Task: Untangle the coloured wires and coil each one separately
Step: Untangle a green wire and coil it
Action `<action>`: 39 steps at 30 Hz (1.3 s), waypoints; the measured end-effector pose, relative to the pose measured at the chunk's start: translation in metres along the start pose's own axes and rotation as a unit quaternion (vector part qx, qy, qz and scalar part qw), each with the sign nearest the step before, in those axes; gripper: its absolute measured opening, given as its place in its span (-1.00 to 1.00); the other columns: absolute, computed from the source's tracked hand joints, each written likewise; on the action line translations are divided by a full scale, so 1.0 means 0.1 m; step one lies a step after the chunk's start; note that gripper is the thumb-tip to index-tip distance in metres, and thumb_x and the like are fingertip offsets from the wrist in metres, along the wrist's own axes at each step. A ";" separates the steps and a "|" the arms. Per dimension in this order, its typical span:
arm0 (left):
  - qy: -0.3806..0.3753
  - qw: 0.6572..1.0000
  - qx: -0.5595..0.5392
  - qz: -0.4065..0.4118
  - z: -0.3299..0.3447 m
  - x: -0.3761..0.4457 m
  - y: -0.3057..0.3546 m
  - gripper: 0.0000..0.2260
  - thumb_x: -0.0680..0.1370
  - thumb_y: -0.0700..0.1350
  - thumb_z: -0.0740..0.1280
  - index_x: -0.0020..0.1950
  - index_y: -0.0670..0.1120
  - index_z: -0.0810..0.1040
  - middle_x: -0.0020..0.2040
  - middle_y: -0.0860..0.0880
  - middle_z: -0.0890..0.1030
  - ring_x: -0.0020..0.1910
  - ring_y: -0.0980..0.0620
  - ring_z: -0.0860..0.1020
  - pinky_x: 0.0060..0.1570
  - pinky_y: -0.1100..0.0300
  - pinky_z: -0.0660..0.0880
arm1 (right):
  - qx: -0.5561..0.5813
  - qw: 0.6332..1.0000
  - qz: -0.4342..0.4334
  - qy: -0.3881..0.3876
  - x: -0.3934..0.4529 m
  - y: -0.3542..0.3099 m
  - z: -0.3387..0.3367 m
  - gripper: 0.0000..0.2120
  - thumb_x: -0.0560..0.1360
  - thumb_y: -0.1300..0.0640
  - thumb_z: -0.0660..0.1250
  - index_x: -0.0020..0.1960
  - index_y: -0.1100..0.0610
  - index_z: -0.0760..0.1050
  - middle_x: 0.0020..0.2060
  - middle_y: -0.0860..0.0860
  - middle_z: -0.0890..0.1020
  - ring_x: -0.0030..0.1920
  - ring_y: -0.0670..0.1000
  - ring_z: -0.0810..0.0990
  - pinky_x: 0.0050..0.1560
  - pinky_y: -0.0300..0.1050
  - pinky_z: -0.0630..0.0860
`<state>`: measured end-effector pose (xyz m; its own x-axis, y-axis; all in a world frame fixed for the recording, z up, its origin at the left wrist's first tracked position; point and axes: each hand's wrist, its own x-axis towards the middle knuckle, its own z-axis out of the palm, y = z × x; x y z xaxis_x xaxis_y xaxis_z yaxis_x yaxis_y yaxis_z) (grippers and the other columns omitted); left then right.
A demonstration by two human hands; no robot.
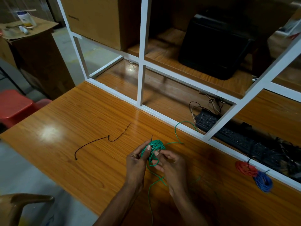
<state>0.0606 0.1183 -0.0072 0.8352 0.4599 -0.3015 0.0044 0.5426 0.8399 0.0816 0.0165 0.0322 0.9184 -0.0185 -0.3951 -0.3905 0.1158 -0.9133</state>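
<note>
Both hands work just above the table [68,115]: left hand [136,162] has thumb and fingers curled round the green wire [154,147] bundle, right hand [171,163] pinches one loop. Risk, as I judge: the loose tails could snag and tighten. Red coil [245,168] touches blue coil [263,182], both tied. Black tie [101,141] lies apart. No containers hold wire.

Wooden table [68,115]; black tie [97,141], red coil [245,168], blue coil [263,181]

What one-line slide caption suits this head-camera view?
Both hands, left and right, wind the green wire into a coil; red coil and blue coil lie finished nearby.
</note>
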 end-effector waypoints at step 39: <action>-0.073 0.996 0.030 -0.037 0.12 -0.19 0.05 -0.72 0.48 -0.37 0.51 0.15 -0.12 0.72 0.04 -0.10 0.78 0.01 0.09 0.74 -0.06 0.32 0.62 | -0.004 0.980 -0.092 0.176 -0.01 0.21 0.03 -0.88 0.56 0.31 0.42 -0.03 0.11 0.59 -0.09 0.07 0.70 -0.07 0.02 0.71 -0.05 -0.04 0.65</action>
<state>0.0512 0.1037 0.0086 0.9021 0.3105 -0.2995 0.0991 0.5264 0.8444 0.0723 0.0221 0.0134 0.8955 -0.3793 -0.2329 -0.2225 0.0717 -0.9723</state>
